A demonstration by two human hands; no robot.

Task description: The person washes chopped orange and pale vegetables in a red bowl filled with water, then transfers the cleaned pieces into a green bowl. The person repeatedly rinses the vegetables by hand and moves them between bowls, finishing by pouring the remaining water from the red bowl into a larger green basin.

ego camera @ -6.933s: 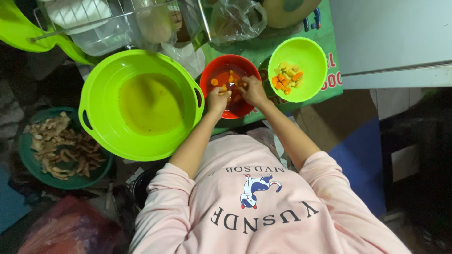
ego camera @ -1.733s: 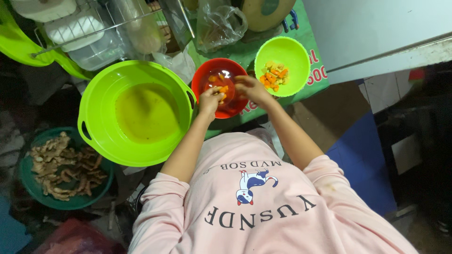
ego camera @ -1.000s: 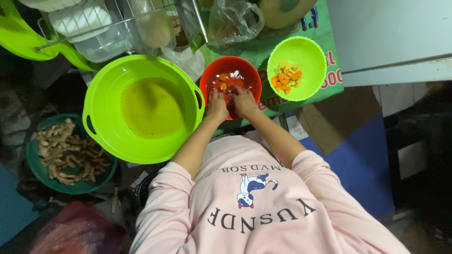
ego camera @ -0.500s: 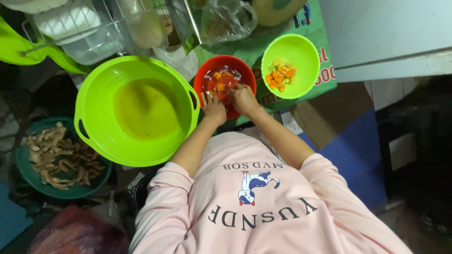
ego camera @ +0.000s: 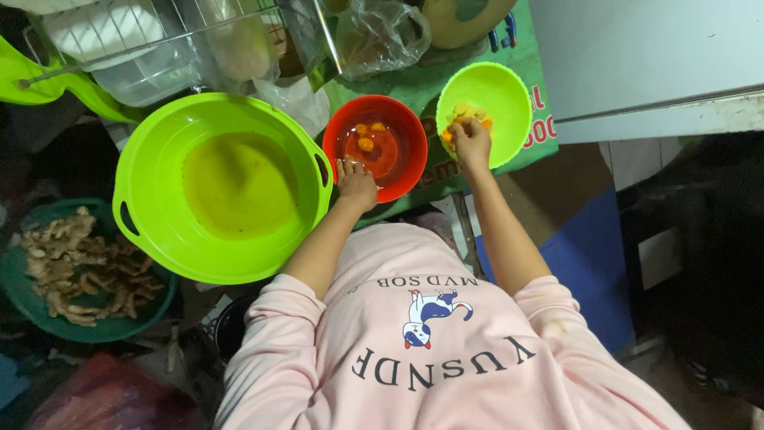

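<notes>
The left hand [ego camera: 356, 182] is rested on the near rim of the red bowl [ego camera: 398, 179], fingers loosely spread w/ tips over the edge, nothing gripped. Inside that bowl, water and a few orange pieces [ego camera: 365, 143] are seen. The right hand [ego camera: 469, 140] is placed at the near-left rim of the small lime bowl [ego camera: 509, 95], just right of the red one; fingers are curled together around a small orange-yellow piece [ego camera: 448, 137], though the exact grip can't be made out. More cut yellow-orange bits [ego camera: 463, 110] are held in that bowl. Both bowls are set on a green mat [ego camera: 525, 32]. To the left, touching the red bowl, a large lime basin [ego camera: 143, 199] w/ yellowish liquid is seen; further left, a dark green basin [ego camera: 20, 302] of ginger-like roots [ego camera: 76, 267]. Pink sleeves [ego camera: 270, 342] are pushed up the forearms.
</notes>
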